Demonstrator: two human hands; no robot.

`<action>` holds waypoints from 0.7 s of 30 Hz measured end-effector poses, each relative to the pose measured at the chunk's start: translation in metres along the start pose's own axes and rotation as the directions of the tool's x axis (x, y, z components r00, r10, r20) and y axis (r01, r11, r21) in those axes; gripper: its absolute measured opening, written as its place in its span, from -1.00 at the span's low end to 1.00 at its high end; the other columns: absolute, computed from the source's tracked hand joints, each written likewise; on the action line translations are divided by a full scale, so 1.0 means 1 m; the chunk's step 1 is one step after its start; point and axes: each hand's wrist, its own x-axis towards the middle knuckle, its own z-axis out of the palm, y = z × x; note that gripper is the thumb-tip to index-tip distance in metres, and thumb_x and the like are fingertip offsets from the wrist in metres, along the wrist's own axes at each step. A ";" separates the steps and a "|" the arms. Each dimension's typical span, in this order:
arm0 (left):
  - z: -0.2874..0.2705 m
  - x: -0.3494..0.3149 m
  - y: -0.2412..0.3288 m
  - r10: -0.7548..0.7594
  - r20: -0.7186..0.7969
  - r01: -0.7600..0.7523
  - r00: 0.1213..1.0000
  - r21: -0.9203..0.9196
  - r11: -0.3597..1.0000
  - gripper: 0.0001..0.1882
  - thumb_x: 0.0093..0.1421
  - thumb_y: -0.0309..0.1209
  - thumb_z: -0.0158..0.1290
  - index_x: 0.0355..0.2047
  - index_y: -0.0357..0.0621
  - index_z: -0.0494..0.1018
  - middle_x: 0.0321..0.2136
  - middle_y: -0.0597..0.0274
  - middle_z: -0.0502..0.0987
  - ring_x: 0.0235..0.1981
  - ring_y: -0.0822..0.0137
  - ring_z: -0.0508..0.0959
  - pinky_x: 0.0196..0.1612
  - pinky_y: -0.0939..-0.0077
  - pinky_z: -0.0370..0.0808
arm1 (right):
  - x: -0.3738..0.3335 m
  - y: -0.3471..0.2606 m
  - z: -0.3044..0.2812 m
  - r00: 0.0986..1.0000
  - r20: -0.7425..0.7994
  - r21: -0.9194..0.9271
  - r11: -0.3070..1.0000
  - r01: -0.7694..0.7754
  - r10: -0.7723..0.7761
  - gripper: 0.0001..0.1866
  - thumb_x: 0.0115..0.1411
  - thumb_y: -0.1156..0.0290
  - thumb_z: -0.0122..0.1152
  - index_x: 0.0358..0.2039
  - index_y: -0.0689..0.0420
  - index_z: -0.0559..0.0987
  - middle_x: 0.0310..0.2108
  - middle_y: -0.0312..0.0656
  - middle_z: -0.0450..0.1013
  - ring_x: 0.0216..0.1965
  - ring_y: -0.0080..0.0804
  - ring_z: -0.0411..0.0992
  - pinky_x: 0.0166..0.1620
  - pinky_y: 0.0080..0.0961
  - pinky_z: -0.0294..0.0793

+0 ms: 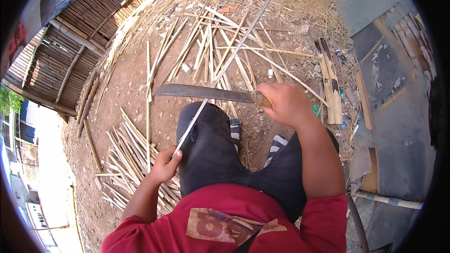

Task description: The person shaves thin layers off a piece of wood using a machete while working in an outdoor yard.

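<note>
My left hand (165, 164) grips the near end of a long thin bamboo strip (234, 49) that runs up and away to the right over my left knee. My right hand (286, 104) holds the wooden handle of a large knife (201, 92), its dark blade pointing left and crossing the strip just above my knee. I sit on the bare ground in dark trousers and a red shirt, with striped sandals (235, 129) on my feet.
A stack of cut bamboo strips (126, 157) lies at my left. More loose strips (206, 42) are scattered ahead. Bamboo slats (328, 82) lie at the right beside dark sheets (398, 112). A bamboo fence (70, 51) stands at the left.
</note>
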 end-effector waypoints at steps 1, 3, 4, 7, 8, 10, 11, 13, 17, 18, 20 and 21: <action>-0.001 -0.004 -0.006 -0.030 0.028 0.031 0.999 -0.020 0.999 -0.46 0.48 -0.01 -0.11 -0.44 -0.25 0.40 -0.55 0.37 0.36 -0.45 0.50 0.31 -0.36 0.46 0.34 | 0.000 0.003 0.003 1.000 -0.018 -0.010 1.000 -0.015 0.014 -0.65 0.01 0.30 0.43 -0.22 0.01 0.49 -0.41 -0.17 0.56 -0.31 -0.07 0.57 -0.29 -0.12 0.54; -0.003 -0.013 -0.021 -0.072 0.039 0.072 0.997 0.014 0.997 -0.42 0.49 0.05 -0.17 -0.45 -0.24 0.37 -0.57 0.35 0.35 -0.47 0.48 0.31 -0.37 0.44 0.34 | 0.002 0.017 0.005 0.998 -0.049 -0.044 0.998 -0.050 0.048 -0.65 0.01 0.32 0.42 -0.19 0.00 0.50 -0.42 -0.16 0.56 -0.32 -0.05 0.57 -0.29 -0.12 0.53; -0.002 -0.016 -0.022 -0.074 0.032 0.072 0.997 0.049 0.996 -0.42 0.49 0.04 -0.17 -0.45 -0.24 0.37 -0.58 0.34 0.35 -0.47 0.47 0.31 -0.38 0.44 0.34 | 0.002 0.026 0.006 0.992 -0.073 -0.028 0.994 -0.109 0.107 -0.64 0.02 0.34 0.40 -0.16 -0.01 0.51 -0.42 -0.15 0.56 -0.31 -0.04 0.58 -0.28 -0.11 0.53; 0.001 -0.023 -0.028 -0.076 0.039 0.072 0.996 0.105 0.992 -0.42 0.49 0.04 -0.18 -0.45 -0.25 0.36 -0.60 0.31 0.33 -0.48 0.47 0.30 -0.39 0.43 0.34 | 0.000 0.036 0.007 0.959 -0.108 -0.030 0.964 -0.265 0.260 -0.62 0.03 0.36 0.39 -0.12 -0.02 0.51 -0.42 -0.14 0.56 -0.29 -0.03 0.58 -0.27 -0.10 0.54; 0.004 -0.025 -0.031 -0.081 0.043 0.076 0.996 0.104 0.992 -0.42 0.49 0.04 -0.18 -0.45 -0.25 0.36 -0.60 0.31 0.33 -0.48 0.47 0.30 -0.39 0.43 0.34 | 0.000 0.034 0.007 0.963 -0.080 -0.051 0.964 -0.261 0.257 -0.63 0.02 0.36 0.39 -0.15 0.01 0.50 -0.41 -0.14 0.56 -0.28 -0.03 0.58 -0.25 -0.10 0.55; 0.007 -0.025 -0.027 -0.099 0.045 0.094 0.994 0.105 0.990 -0.42 0.50 0.03 -0.18 -0.46 -0.25 0.36 -0.62 0.32 0.33 -0.49 0.47 0.30 -0.40 0.42 0.34 | -0.002 0.026 0.017 0.989 0.002 -0.042 0.988 -0.146 0.147 -0.65 0.02 0.37 0.39 -0.17 0.04 0.49 -0.39 -0.13 0.57 -0.27 -0.02 0.59 -0.24 -0.09 0.55; 0.006 -0.025 -0.026 -0.110 0.051 0.105 0.993 0.103 0.989 -0.42 0.50 0.03 -0.18 -0.46 -0.26 0.36 -0.62 0.32 0.32 -0.49 0.46 0.30 -0.40 0.42 0.35 | -0.003 0.019 0.022 0.995 0.042 -0.033 0.995 -0.089 0.091 -0.65 0.02 0.38 0.39 -0.19 0.05 0.48 -0.39 -0.12 0.57 -0.26 -0.01 0.59 -0.24 -0.08 0.56; 0.004 -0.026 -0.026 -0.132 0.051 0.127 0.990 0.098 0.987 -0.41 0.50 0.03 -0.18 -0.47 -0.26 0.37 -0.62 0.31 0.32 -0.49 0.46 0.30 -0.39 0.40 0.35 | 0.003 -0.005 0.024 0.986 0.168 -0.028 0.999 0.027 -0.022 -0.67 0.03 0.37 0.38 -0.20 0.07 0.47 -0.38 -0.11 0.58 -0.26 0.01 0.59 -0.23 -0.07 0.56; 0.004 -0.022 -0.041 -0.075 0.039 0.070 0.996 0.122 0.990 -0.42 0.50 0.01 -0.18 -0.44 -0.30 0.39 -0.61 0.24 0.36 -0.49 0.42 0.32 -0.38 0.36 0.36 | 0.007 0.009 0.033 0.992 0.128 -0.006 1.000 -0.023 0.023 -0.66 0.04 0.37 0.37 -0.20 0.09 0.46 -0.37 -0.09 0.57 -0.24 0.06 0.58 -0.21 -0.05 0.56; 0.005 -0.021 -0.043 -0.099 0.039 0.094 0.994 0.107 0.990 -0.42 0.50 0.00 -0.18 -0.41 -0.32 0.41 -0.61 0.21 0.37 -0.48 0.41 0.33 -0.37 0.35 0.37 | 0.008 0.020 0.034 0.988 0.069 -0.006 0.991 -0.137 0.137 -0.66 0.04 0.37 0.37 -0.20 0.09 0.46 -0.37 -0.08 0.57 -0.23 0.06 0.58 -0.20 -0.05 0.56; 0.005 -0.021 -0.038 -0.092 0.017 0.089 0.996 0.131 0.987 -0.43 0.50 -0.01 -0.17 -0.40 -0.33 0.42 -0.61 0.20 0.37 -0.48 0.40 0.33 -0.36 0.35 0.37 | 0.013 0.038 0.033 0.939 -0.058 0.016 0.940 -0.340 0.340 -0.67 0.04 0.37 0.36 -0.19 0.10 0.46 -0.38 -0.07 0.57 -0.21 0.07 0.57 -0.18 -0.05 0.56; 0.005 -0.022 -0.036 -0.091 0.006 0.089 0.996 0.143 0.986 -0.44 0.50 -0.02 -0.17 -0.39 -0.33 0.42 -0.61 0.19 0.37 -0.48 0.39 0.33 -0.36 0.35 0.37 | 0.012 0.040 0.033 0.940 -0.063 0.012 0.942 -0.335 0.336 -0.67 0.04 0.37 0.36 -0.20 0.10 0.47 -0.38 -0.06 0.57 -0.22 0.07 0.57 -0.19 -0.04 0.56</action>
